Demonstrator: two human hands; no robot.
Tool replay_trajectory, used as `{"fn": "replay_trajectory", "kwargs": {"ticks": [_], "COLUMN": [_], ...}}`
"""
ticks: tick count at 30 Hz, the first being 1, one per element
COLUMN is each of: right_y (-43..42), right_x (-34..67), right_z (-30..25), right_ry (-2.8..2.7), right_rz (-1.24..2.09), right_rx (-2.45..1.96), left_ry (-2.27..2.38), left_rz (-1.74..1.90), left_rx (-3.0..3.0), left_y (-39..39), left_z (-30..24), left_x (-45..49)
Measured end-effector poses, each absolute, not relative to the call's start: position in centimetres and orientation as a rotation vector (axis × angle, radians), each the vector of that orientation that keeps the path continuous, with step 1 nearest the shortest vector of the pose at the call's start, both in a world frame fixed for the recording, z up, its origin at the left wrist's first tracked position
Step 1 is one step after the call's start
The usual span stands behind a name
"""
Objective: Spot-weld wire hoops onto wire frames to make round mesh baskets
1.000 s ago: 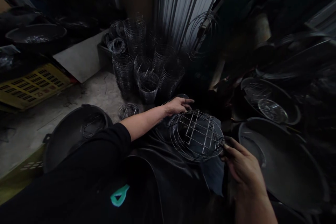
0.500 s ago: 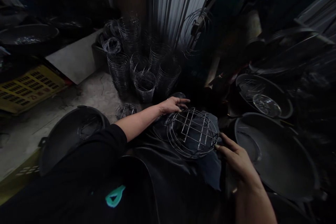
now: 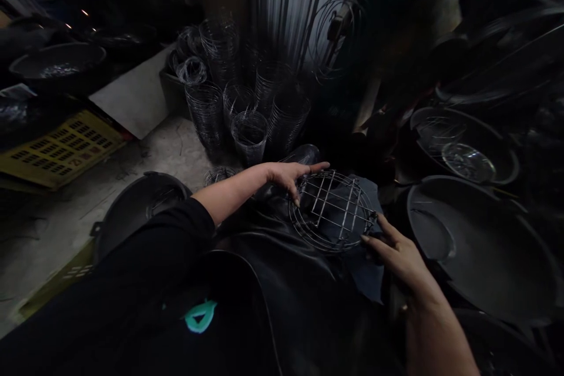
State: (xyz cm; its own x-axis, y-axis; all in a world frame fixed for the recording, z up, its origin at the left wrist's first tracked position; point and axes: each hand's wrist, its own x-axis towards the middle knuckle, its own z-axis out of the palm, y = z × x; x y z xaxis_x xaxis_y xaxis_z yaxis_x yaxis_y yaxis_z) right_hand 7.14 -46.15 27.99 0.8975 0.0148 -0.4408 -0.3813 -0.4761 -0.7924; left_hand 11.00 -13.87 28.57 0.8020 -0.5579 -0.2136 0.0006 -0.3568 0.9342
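A round wire rack point(image 3: 337, 205) with a welded grid of straight bars lies over a grey-blue cloth point(image 3: 372, 276) on my lap. My right hand point(image 3: 400, 252) grips its right edge between thumb and fingers. At the upper left of the rim is my left hand point(image 3: 288, 178), its index finger stretched out and thumb spread downward, touching or very close to the wire. Its other fingers are partly hidden. Beneath the left forearm, a small wire ring bundle point(image 3: 220, 174) sits partly covered.
Several stacks of wire rings point(image 3: 205, 114) stand ahead on the floor. To the right are a large dark basin point(image 3: 489, 247) and a smaller basin holding wire parts point(image 3: 467, 161). Another basin point(image 3: 127, 217) is at left, near a yellow crate point(image 3: 66, 144). Wire coils point(image 3: 330, 29) hang ahead.
My left thumb has swung down and apart from the index finger along the rack's left rim. The right hand stays on the right edge. The whole view has shifted slightly.
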Motion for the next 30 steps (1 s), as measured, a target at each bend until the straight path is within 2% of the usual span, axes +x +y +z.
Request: {"fn": "replay_trajectory", "kwargs": {"ticks": [7,11,14,19,26,30], "right_y": [-46.0,-46.3,-46.3,-45.9,-45.4,-45.5], "right_x": [6.7,6.6,6.7,6.5,6.3,6.9], "right_z": [28.2,27.3,26.3,25.8,27.1,27.0], "right_ry": [0.250,0.359,0.421,0.447,0.479,0.467], "right_rz": [0.374,0.346,0.308,0.312,0.308,0.294], "right_rx": [-1.925,-1.675,-1.647,-1.724,-1.570,-1.665], "left_ry": [-0.323,-0.072,0.066,0.065,0.061,0.053], "left_rz": [-0.561,-0.522,-0.424,-0.362,-0.350,-0.385], "left_rx": [1.806,1.561,1.546,1.528,1.494,1.498], "left_y": [-13.5,-12.9,-13.8,-16.1,-16.7,-16.7], "left_z": [27.7,26.4,25.2,24.5,24.3,23.4], "left_x": [10.8,12.2,13.4,13.9,14.2,14.5]}}
